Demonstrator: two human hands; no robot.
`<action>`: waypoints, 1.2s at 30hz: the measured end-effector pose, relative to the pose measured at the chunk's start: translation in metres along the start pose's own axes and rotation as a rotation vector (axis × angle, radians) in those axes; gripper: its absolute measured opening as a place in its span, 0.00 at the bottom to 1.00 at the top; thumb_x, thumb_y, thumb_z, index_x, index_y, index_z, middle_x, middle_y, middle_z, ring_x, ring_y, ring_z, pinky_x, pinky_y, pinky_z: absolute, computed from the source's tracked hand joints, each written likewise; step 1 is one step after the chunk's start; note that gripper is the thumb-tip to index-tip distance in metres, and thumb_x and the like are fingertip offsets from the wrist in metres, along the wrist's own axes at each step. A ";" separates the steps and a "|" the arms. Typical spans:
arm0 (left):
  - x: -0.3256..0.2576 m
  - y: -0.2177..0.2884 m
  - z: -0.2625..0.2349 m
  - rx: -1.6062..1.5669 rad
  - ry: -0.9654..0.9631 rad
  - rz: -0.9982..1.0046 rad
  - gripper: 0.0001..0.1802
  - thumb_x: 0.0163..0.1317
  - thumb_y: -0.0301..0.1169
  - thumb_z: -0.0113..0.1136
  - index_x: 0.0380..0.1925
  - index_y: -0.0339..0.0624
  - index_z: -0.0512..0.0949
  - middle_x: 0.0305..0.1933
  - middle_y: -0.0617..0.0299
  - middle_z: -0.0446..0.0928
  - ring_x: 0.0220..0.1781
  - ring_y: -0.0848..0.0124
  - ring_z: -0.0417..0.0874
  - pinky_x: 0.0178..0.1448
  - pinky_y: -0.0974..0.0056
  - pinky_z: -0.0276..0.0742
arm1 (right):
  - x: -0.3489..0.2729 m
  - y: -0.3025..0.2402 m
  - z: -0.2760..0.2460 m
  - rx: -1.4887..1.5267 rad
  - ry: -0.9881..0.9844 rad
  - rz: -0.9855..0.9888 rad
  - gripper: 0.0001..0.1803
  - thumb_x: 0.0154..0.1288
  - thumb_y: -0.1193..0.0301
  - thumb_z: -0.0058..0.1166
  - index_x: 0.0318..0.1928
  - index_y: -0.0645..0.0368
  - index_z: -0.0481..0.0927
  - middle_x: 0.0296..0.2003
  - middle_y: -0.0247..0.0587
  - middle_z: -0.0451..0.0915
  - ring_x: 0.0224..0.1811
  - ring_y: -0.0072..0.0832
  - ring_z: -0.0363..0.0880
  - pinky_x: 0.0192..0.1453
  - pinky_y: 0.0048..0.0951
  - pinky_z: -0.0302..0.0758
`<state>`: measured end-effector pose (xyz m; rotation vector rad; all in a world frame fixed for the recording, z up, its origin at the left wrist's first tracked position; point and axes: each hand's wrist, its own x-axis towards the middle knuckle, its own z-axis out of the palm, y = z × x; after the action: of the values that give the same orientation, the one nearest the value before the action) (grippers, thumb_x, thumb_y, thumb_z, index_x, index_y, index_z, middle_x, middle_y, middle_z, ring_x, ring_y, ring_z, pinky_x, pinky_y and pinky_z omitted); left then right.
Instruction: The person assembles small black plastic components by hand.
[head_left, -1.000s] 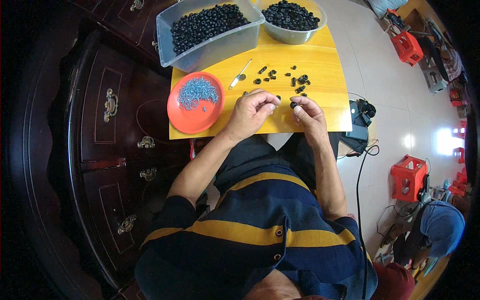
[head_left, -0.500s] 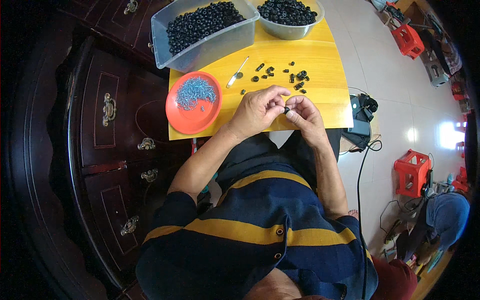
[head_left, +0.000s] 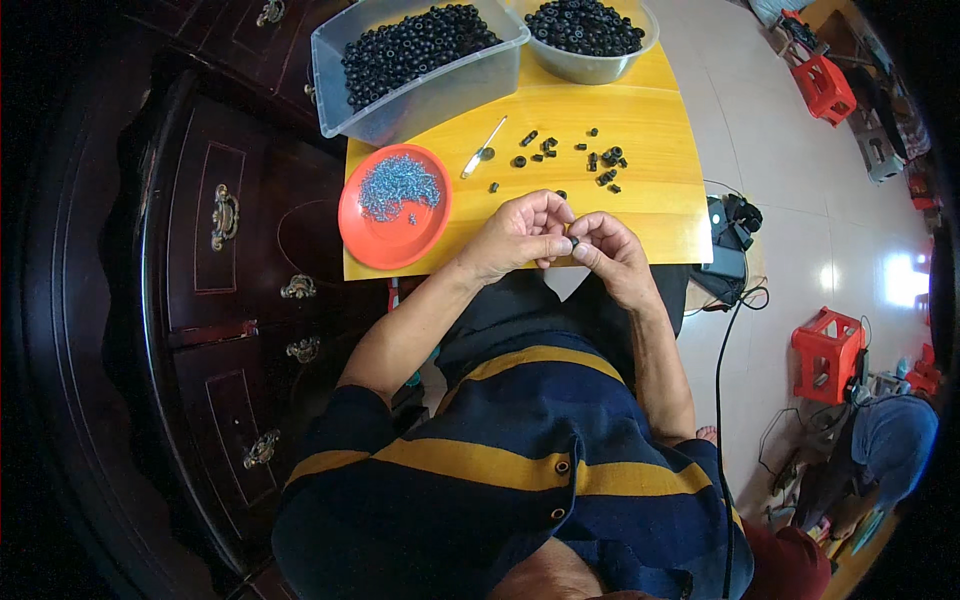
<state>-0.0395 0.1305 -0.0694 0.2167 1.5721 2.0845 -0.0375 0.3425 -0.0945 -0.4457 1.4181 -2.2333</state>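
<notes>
My left hand [head_left: 522, 238] and my right hand [head_left: 612, 258] meet over the near edge of the yellow table [head_left: 480, 215]. Between their fingertips is a small black part [head_left: 573, 242], pinched from both sides and mostly covered by the fingers. Just beyond my fingers lies another small black piece [head_left: 561, 195]. Farther off, several black ring-like and tube-like parts [head_left: 609, 160] are scattered on the tabletop. To the left, a red plate [head_left: 395, 246] holds a heap of small silvery-blue screws or pins [head_left: 396, 186]. Beside the plate lies a screwdriver [head_left: 482, 150] with a pale handle.
A clear plastic bin [head_left: 440, 112] and a round clear tub [head_left: 590, 68], both filled with black parts, stand at the far side. Dark wooden drawers [head_left: 215, 260] border the left. Red stools [head_left: 828, 355] and a black cable [head_left: 720, 400] are on the right.
Both hands have drawn slightly nearer to my body, still pinching the black part. A black piece just beyond the fingers now shows. The whole view has shifted a little.
</notes>
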 end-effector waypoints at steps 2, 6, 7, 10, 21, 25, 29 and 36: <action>0.000 -0.002 -0.004 0.015 0.003 0.031 0.17 0.62 0.27 0.68 0.50 0.43 0.76 0.36 0.70 0.78 0.34 0.82 0.78 0.37 0.74 0.76 | 0.001 -0.001 0.001 -0.005 0.001 -0.003 0.11 0.70 0.73 0.60 0.50 0.59 0.79 0.43 0.29 0.79 0.44 0.18 0.77 0.52 0.23 0.75; 0.004 0.007 -0.020 0.264 0.137 0.127 0.13 0.60 0.25 0.67 0.45 0.38 0.79 0.31 0.67 0.78 0.30 0.81 0.78 0.36 0.73 0.76 | 0.000 0.002 -0.004 -0.015 0.083 0.083 0.11 0.70 0.72 0.59 0.51 0.58 0.80 0.44 0.27 0.80 0.44 0.18 0.77 0.52 0.23 0.76; 0.005 0.011 -0.023 0.265 0.133 0.126 0.13 0.60 0.25 0.67 0.45 0.38 0.79 0.31 0.67 0.78 0.30 0.81 0.78 0.36 0.73 0.76 | 0.001 0.006 -0.008 -0.026 0.134 0.092 0.11 0.70 0.72 0.59 0.51 0.58 0.81 0.44 0.27 0.80 0.44 0.18 0.77 0.51 0.23 0.76; 0.010 0.020 -0.030 1.087 0.442 0.226 0.12 0.56 0.28 0.66 0.41 0.42 0.83 0.37 0.54 0.82 0.37 0.59 0.85 0.42 0.57 0.81 | 0.001 0.011 -0.017 0.055 0.169 0.037 0.11 0.71 0.71 0.59 0.51 0.57 0.80 0.43 0.27 0.81 0.45 0.19 0.78 0.50 0.24 0.77; 0.065 0.011 -0.045 1.567 0.470 0.316 0.09 0.57 0.33 0.66 0.37 0.44 0.84 0.39 0.55 0.81 0.41 0.55 0.85 0.44 0.51 0.82 | 0.010 0.016 -0.018 0.095 0.204 0.073 0.10 0.74 0.70 0.55 0.52 0.57 0.79 0.43 0.34 0.83 0.43 0.22 0.81 0.49 0.24 0.77; 0.071 0.013 -0.046 1.667 0.403 0.299 0.08 0.55 0.33 0.66 0.33 0.42 0.84 0.36 0.55 0.81 0.41 0.57 0.85 0.43 0.52 0.82 | 0.009 0.016 -0.017 0.148 0.226 0.070 0.12 0.74 0.70 0.54 0.54 0.58 0.79 0.43 0.34 0.83 0.43 0.22 0.81 0.50 0.24 0.76; 0.068 0.018 -0.041 1.654 0.400 0.341 0.08 0.54 0.32 0.66 0.31 0.41 0.83 0.34 0.54 0.81 0.39 0.56 0.85 0.43 0.51 0.81 | 0.009 0.015 -0.018 0.135 0.219 0.080 0.12 0.74 0.70 0.54 0.54 0.58 0.79 0.43 0.34 0.83 0.44 0.21 0.81 0.51 0.24 0.76; 0.034 0.010 -0.008 1.215 0.394 0.491 0.06 0.56 0.28 0.63 0.32 0.40 0.79 0.28 0.52 0.80 0.30 0.58 0.84 0.36 0.57 0.79 | 0.007 0.017 -0.019 0.190 0.233 0.086 0.12 0.75 0.71 0.52 0.55 0.58 0.78 0.43 0.36 0.82 0.43 0.22 0.82 0.52 0.24 0.79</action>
<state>-0.0746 0.1386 -0.0687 0.6771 3.1091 1.1739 -0.0493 0.3469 -0.1176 -0.0616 1.2900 -2.3810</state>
